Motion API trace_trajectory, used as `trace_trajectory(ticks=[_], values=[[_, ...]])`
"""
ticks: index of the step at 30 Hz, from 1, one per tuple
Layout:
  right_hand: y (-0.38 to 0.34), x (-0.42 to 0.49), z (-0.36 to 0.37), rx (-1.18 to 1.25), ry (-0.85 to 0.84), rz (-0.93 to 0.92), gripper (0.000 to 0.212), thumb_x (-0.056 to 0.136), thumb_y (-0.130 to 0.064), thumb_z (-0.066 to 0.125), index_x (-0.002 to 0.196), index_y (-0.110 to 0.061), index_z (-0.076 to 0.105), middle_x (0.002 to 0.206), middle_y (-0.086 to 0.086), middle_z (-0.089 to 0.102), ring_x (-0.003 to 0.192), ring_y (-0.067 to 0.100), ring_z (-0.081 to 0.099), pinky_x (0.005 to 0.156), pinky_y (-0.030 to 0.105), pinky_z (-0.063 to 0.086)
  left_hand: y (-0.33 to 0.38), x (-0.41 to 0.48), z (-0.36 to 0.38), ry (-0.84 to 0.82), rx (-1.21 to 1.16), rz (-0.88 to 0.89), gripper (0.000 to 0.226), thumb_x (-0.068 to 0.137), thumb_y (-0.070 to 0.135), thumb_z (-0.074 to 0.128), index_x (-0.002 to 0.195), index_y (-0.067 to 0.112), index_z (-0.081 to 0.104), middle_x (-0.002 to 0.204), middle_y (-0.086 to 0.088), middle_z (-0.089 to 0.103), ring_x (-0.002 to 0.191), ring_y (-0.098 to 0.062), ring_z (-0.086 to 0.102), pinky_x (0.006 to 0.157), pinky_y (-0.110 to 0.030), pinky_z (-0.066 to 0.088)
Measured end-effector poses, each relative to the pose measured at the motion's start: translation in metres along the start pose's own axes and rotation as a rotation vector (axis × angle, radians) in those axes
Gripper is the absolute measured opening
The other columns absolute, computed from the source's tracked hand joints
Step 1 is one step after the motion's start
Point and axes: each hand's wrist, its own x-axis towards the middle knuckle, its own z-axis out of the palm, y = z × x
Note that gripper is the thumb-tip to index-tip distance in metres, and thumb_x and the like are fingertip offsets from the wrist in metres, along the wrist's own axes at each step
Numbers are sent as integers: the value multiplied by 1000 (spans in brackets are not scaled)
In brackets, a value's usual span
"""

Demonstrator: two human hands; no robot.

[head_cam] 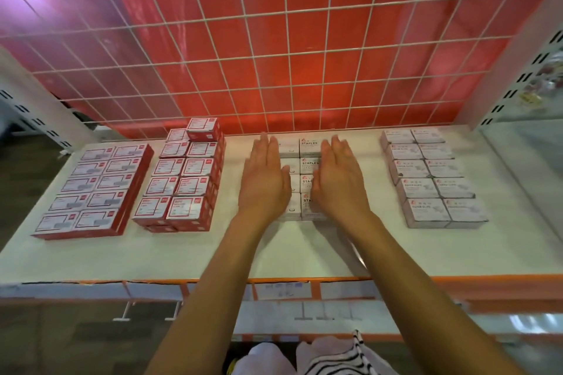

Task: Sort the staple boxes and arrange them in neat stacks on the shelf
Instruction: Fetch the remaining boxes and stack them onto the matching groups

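I have both hands flat over the white staple boxes (pixel 309 146) at mid-shelf, fingers straight, gripping nothing: left hand (pixel 263 183) on the left column, right hand (pixel 338 183) on the right. Four rows by two columns show. Bare shelf (pixel 304 253) flanks the block up to the orange front edge (pixel 457 278). Top faces counted: ten flat red boxes (pixel 94 189), ten taller red boxes (pixel 182 179), ten paper-clip boxes (pixel 432 179).

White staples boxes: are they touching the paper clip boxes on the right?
Apart. Head view shows bare shelf between the white staples boxes and the paper clip boxes.
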Motion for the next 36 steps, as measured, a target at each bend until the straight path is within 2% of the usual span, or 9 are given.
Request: trace_trajectory(ticks=[3, 6, 9, 12, 19, 21, 26, 30, 36], values=[[-4, 16, -1, -64, -82, -73, 61, 95, -14, 37, 150, -11, 11, 159, 8, 4, 146, 24, -1, 117, 41, 5, 6, 9, 4, -21, 186, 44, 56, 102, 23, 30, 152, 13, 8, 161, -5, -3, 148, -21, -4, 120, -40, 7], [-4, 20, 4, -119, -154, -99, 64, 94, -14, 41, 150, -12, 11, 159, 7, 5, 147, 24, 0, 118, 40, 5, 10, 11, 9, -69, 260, 31, 54, 102, 23, 28, 152, 16, 10, 161, -3, 1, 148, -21, -4, 118, -40, 5], [-3, 21, 7, -129, -167, -112, 63, 95, -19, 41, 150, -10, 13, 159, 8, 9, 146, 25, 2, 119, 39, 6, 12, 9, 12, -93, 242, 15, 53, 102, 22, 28, 152, 16, 12, 161, -2, 6, 148, -21, 0, 119, -38, 6], [-3, 21, 6, -147, -174, -121, 68, 92, -16, 47, 150, -10, 12, 159, 8, 8, 147, 25, 2, 119, 40, 6, 13, 7, 10, -82, 224, 4, 54, 101, 20, 30, 152, 16, 13, 161, -3, 7, 148, -21, 2, 119, -37, 7], [-3, 6, 1, -127, -122, -89, 63, 95, -28, 47, 149, -14, 17, 159, 7, 9, 146, 26, 1, 117, 43, 4, 28, -1, 5, -117, 236, 51, 66, 99, 28, 44, 153, 18, 8, 161, -2, 0, 148, -21, -5, 120, -38, 1], [-1, -1, -2, -135, -106, -61, 65, 94, -30, 50, 149, -16, 19, 159, 8, 7, 146, 26, -1, 117, 44, 3, 30, -5, 4, -105, 237, 88, 65, 99, 30, 43, 153, 19, 8, 161, -2, -1, 148, -22, -6, 120, -40, 3], [10, -27, -5, -134, -39, 31, 51, 98, -24, 39, 147, -15, 26, 159, 11, 8, 146, 26, 0, 117, 44, 4, 39, -19, 9, -79, 143, 197, 56, 102, 25, 34, 152, 18, 9, 161, -3, -3, 148, -20, -7, 119, -40, 3], [28, -41, -11, -133, 23, 89, 52, 96, -21, 42, 146, -13, 31, 157, 13, 14, 146, 28, 7, 118, 43, 9, 48, -32, 13, -103, 106, 297, 59, 101, 26, 37, 152, 15, 10, 161, -6, -1, 148, -21, -4, 119, -35, 2], [61, -48, -23, -66, 106, 163, 47, 97, -16, 42, 143, -13, 36, 156, 12, 20, 145, 29, 11, 118, 43, 11, 79, -41, 19, -194, -180, 299, 53, 103, 19, 32, 152, 10, 12, 160, -7, 6, 148, -18, 3, 115, -25, 6]])
